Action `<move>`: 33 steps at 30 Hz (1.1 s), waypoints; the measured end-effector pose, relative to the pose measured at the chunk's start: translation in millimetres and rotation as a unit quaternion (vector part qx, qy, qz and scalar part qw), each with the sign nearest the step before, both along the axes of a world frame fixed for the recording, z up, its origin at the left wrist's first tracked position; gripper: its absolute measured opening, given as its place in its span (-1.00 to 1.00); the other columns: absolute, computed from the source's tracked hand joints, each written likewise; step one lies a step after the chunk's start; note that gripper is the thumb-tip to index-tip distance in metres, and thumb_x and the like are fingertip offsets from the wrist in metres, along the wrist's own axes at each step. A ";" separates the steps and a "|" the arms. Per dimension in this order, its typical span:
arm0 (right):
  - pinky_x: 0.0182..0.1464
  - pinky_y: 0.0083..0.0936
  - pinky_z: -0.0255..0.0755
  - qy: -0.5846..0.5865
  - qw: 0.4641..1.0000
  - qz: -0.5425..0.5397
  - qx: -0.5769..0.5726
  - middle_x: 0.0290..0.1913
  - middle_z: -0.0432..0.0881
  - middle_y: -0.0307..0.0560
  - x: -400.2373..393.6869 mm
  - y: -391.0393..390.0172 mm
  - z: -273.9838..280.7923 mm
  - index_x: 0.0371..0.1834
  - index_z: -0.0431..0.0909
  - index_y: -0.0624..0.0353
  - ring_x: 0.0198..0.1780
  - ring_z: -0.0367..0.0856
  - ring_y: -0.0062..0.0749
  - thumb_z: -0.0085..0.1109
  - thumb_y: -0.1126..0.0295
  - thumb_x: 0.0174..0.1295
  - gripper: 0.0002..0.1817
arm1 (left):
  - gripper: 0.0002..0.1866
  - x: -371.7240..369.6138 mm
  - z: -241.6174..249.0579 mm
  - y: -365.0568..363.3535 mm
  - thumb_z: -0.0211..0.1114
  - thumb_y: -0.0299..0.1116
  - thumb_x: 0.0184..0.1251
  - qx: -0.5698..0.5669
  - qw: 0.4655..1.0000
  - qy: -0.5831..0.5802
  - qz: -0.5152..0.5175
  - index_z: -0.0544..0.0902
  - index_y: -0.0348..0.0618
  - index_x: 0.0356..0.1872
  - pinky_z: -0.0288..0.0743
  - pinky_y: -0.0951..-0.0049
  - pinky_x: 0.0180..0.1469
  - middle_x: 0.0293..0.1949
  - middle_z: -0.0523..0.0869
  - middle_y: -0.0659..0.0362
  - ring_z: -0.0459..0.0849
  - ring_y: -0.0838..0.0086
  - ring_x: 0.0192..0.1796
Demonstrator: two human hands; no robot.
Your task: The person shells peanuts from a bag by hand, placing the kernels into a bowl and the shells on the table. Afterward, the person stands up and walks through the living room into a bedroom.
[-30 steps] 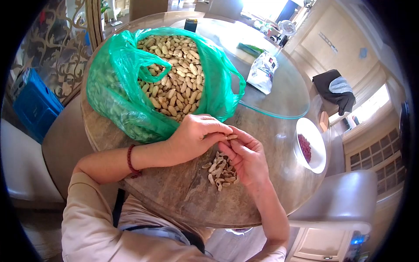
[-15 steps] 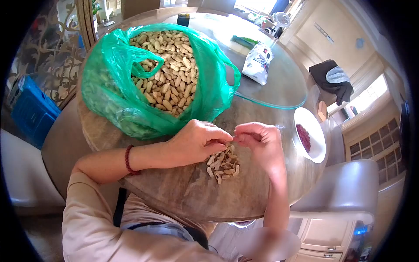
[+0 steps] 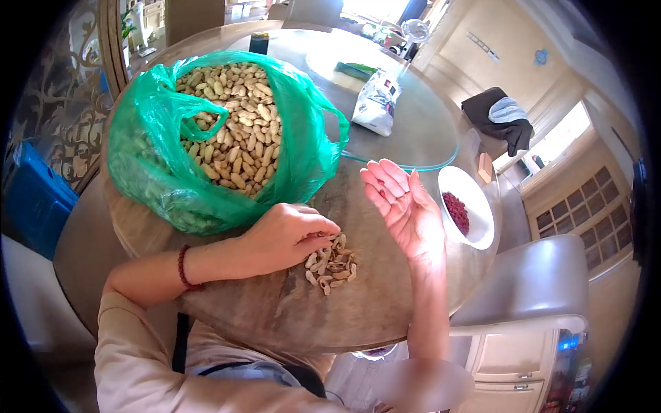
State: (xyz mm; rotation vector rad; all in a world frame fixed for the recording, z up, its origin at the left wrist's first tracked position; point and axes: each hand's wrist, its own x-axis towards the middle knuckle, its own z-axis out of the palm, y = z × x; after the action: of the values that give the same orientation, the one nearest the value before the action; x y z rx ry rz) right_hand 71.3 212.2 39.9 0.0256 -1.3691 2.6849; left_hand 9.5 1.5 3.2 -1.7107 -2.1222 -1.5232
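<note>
My right hand [image 3: 407, 213] is turned palm up with fingers slightly curled, and a small red peanut kernel [image 3: 383, 193] lies on its fingers. My left hand [image 3: 289, 234] is closed in a pinch at the upper left edge of a pile of empty peanut shells [image 3: 332, 267]; whatever its fingertips hold, if anything, is hidden. Beyond my left hand stands a green plastic bag [image 3: 303, 162], open at the top and full of unshelled peanuts [image 3: 241, 131]. Right of my right hand is a white bowl [image 3: 482, 220] holding red peanut kernels [image 3: 456, 213].
The round table [image 3: 275, 316] carries a glass turntable [image 3: 427, 148] with a white packet [image 3: 376, 103], a green packet [image 3: 354, 69] and a dark jar [image 3: 259, 43]. A grey chair [image 3: 530, 282] stands at the right, a blue crate [image 3: 41, 196] at the left.
My hands have moved apart. My right hand has turned palm up with a kernel on it, nearer the bowl, while my left has come down to the shell pile. The view has shifted slightly.
</note>
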 end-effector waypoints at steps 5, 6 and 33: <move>0.25 -0.22 0.25 0.043 0.998 -0.022 -0.026 0.11 0.44 0.19 0.5 20.4 5.0 0.09 0.31 0.43 0.19 0.38 -0.05 -0.18 0.13 0.35 -0.49 | -0.82 -0.5 -0.4 -0.8 0.31 -0.45 0.04 0.000 1.000 0.030 -0.010 0.64 -0.22 -0.29 0.51 0.41 -0.34 -0.41 0.67 0.08 0.64 0.30 -0.36; 0.25 -0.22 0.26 0.050 0.997 -0.050 -0.024 0.11 0.44 0.19 1.5 25.8 7.3 0.08 0.31 0.43 0.18 0.38 -0.04 -0.20 0.15 0.35 -0.50 | -0.81 -0.3 -0.1 -0.4 0.33 -0.46 0.03 0.013 0.999 0.048 -0.008 0.64 -0.20 -0.27 0.52 0.47 -0.40 -0.40 0.68 0.10 0.64 0.35 -0.38; -0.23 -0.65 0.47 0.042 0.833 -0.486 0.263 -0.43 0.63 -0.16 6.6 68.0 7.0 -0.09 0.50 0.30 -0.37 0.61 -0.54 -0.11 0.16 0.35 -0.61 | -0.89 -51.0 62.5 -62.7 0.25 -0.58 -0.01 0.007 0.933 0.203 0.298 0.65 -0.21 -0.41 0.47 0.36 -0.30 -0.44 0.65 0.09 0.62 0.24 -0.35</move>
State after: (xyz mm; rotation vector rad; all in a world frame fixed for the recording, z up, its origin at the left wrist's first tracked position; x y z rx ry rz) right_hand 77.9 280.2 46.9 -0.3854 -1.4806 1.4250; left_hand -41.5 -61.2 65.7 -1.0833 -2.1055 -0.9203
